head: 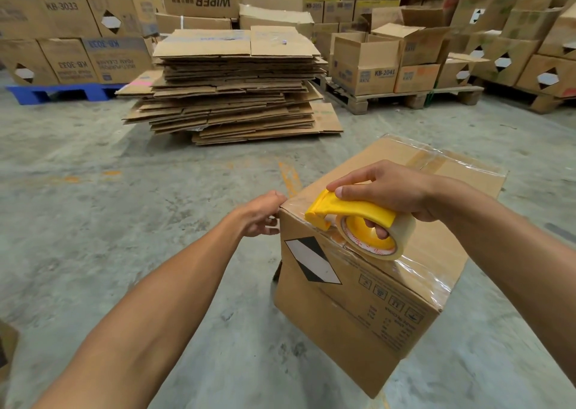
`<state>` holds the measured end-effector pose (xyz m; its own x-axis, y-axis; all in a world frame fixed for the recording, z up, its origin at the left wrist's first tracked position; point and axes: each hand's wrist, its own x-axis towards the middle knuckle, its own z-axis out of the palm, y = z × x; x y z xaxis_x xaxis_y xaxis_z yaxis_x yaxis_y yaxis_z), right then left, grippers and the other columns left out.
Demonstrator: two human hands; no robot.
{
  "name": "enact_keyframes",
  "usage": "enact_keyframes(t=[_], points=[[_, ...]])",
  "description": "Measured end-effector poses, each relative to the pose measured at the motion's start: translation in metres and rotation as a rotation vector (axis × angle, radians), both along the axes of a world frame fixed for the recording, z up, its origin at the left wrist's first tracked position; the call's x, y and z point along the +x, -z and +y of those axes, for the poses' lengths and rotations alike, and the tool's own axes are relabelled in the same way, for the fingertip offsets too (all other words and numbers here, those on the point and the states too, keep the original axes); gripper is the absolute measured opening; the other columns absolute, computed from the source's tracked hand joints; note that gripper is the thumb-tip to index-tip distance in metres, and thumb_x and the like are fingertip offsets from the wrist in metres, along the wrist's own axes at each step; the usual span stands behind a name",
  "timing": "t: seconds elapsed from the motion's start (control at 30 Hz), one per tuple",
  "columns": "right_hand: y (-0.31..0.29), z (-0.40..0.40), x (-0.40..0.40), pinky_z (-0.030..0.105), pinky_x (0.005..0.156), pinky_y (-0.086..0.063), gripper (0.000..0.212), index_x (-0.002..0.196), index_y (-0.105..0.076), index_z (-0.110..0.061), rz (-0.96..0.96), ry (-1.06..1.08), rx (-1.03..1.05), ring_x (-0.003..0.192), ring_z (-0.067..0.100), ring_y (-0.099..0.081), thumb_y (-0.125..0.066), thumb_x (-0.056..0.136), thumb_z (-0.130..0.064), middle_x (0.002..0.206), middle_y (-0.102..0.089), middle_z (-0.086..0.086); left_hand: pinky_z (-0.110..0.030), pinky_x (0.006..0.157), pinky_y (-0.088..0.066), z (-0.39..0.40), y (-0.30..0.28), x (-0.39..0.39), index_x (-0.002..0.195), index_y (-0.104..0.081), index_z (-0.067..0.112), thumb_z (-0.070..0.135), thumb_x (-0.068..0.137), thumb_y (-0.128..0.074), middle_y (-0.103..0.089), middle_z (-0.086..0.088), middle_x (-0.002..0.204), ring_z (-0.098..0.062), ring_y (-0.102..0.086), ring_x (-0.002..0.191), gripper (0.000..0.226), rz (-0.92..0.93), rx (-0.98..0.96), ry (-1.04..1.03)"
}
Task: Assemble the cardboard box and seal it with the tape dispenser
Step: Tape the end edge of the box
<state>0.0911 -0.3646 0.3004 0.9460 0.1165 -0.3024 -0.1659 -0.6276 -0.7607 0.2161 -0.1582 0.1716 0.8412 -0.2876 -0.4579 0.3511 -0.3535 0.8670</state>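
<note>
Lower right of the frame, the right hand (392, 192) grips the yellow plastic tape dispenser (358, 224) against the brown cardboard box (358, 309); the left hand (263, 213) clutches its corner, probably steadying it.

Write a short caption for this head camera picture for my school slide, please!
Right hand runs a yellow tape dispenser along a cardboard box edge while the left hand steadies its corner.

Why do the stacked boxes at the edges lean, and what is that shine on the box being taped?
Head view: the wide-angle lens bends the far stacks; clear tape on the cardboard box catches overhead light as glare; near the tape dispenser everything stays sharp, with soft shadows.
</note>
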Motion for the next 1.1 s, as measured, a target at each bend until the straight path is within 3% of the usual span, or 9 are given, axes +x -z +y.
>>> enact_keyframes(t=[0.07, 0.13, 0.23, 0.3, 0.37, 0.5, 0.67, 0.97, 1.1], points=[[0.0, 0.0, -0.001, 0.029, 0.051, -0.055, 0.028, 0.119, -0.069, -0.037, 0.009, 0.001, 0.004, 0.058, 0.017, -0.065, -0.063, 0.091, -0.04, 0.106, -0.068, 0.005, -0.039, 0.088, -0.046, 0.005, 0.01, -0.002, 0.116, -0.049, 0.019, 0.035, 0.099, -0.041, -0.048, -0.006, 0.111, -0.021, -0.045, 0.096, 0.026, -0.031, 0.108, 0.04], [-0.001, 0.0, -0.001, 0.03, 0.053, -0.055, 0.029, 0.119, -0.069, -0.037, 0.014, 0.002, 0.006, 0.057, 0.017, -0.065, -0.063, 0.091, -0.04, 0.105, -0.068, 0.006, -0.042, 0.103, -0.04, 0.007, 0.023, -0.003, 0.136, -0.044, 0.019, 0.04, 0.102, -0.033, -0.048, -0.005, 0.134, -0.025, -0.046, 0.12, 0.042, -0.168, 0.165, -0.001], [-0.001, 0.001, -0.001, 0.032, 0.054, -0.055, 0.028, 0.119, -0.07, -0.035, 0.035, 0.01, 0.022, 0.055, 0.02, -0.064, -0.063, 0.092, -0.038, 0.096, -0.069, 0.007, -0.03, 0.114, -0.025, 0.008, 0.03, -0.011, 0.146, -0.041, 0.02, 0.021, 0.102, -0.029, -0.039, -0.002, 0.153, -0.016, -0.033, 0.14, 0.045, -0.764, 0.196, -0.068], [-0.002, 0.001, -0.001, 0.031, 0.049, -0.055, 0.026, 0.118, -0.07, -0.034, 0.057, 0.022, 0.04, 0.055, 0.023, -0.062, -0.063, 0.092, -0.036, 0.088, -0.07, 0.01, -0.028, 0.12, -0.015, 0.008, 0.025, -0.02, 0.15, -0.036, 0.02, 0.009, 0.093, -0.034, -0.032, 0.001, 0.158, -0.009, -0.022, 0.146, 0.058, -1.103, 0.244, 0.197], [-0.002, 0.002, 0.001, 0.029, 0.046, -0.055, 0.027, 0.119, -0.069, -0.032, 0.063, 0.025, 0.026, 0.052, 0.023, -0.062, -0.062, 0.094, -0.036, 0.084, -0.071, 0.012, -0.031, 0.122, -0.006, 0.008, 0.021, -0.028, 0.153, -0.028, 0.02, 0.01, 0.085, -0.037, -0.024, 0.003, 0.16, -0.008, -0.012, 0.149, 0.069, -1.236, 0.359, 0.533], [-0.002, 0.005, 0.0, 0.029, 0.045, -0.056, 0.029, 0.124, -0.066, -0.027, 0.089, 0.027, 0.042, 0.046, 0.019, -0.061, -0.06, 0.096, -0.033, 0.081, -0.071, 0.015, -0.041, 0.122, -0.01, 0.01, 0.024, -0.032, 0.155, -0.019, 0.019, 0.033, 0.089, -0.038, -0.02, 0.0, 0.161, -0.01, -0.01, 0.15, 0.07, -1.291, 0.52, 0.66], [0.002, -0.003, -0.014, 0.031, 0.052, -0.057, 0.031, 0.126, -0.064, -0.03, 0.061, 0.044, 0.041, 0.047, 0.019, -0.064, -0.058, 0.097, -0.034, 0.062, -0.072, 0.003, -0.041, 0.121, -0.017, 0.011, 0.028, -0.025, 0.155, -0.019, 0.02, 0.054, 0.097, -0.039, -0.022, 0.002, 0.161, -0.011, -0.012, 0.149, 0.07, -1.368, 0.587, 0.71], [-0.017, -0.084, -0.105, 0.03, 0.043, -0.055, 0.033, 0.121, -0.067, -0.036, 0.191, 0.13, 0.12, 0.044, 0.023, -0.057, -0.058, 0.09, -0.032, 0.072, -0.066, 0.023, -0.042, 0.122, -0.014, 0.009, 0.028, -0.023, 0.155, -0.017, 0.023, 0.055, 0.098, -0.031, -0.02, 0.004, 0.162, -0.011, -0.011, 0.149, 0.067, -1.383, 0.563, 0.74], [0.004, -0.088, -0.117, 0.029, 0.042, -0.054, 0.03, 0.117, -0.07, -0.037, 0.129, 0.131, 0.121, 0.055, 0.034, -0.056, -0.061, 0.089, -0.032, 0.095, -0.072, 0.026, -0.047, 0.122, -0.004, 0.007, 0.024, -0.027, 0.156, -0.012, 0.028, 0.063, 0.094, -0.029, -0.016, 0.007, 0.162, -0.009, -0.006, 0.15, 0.073, -1.385, 0.645, 0.741]])
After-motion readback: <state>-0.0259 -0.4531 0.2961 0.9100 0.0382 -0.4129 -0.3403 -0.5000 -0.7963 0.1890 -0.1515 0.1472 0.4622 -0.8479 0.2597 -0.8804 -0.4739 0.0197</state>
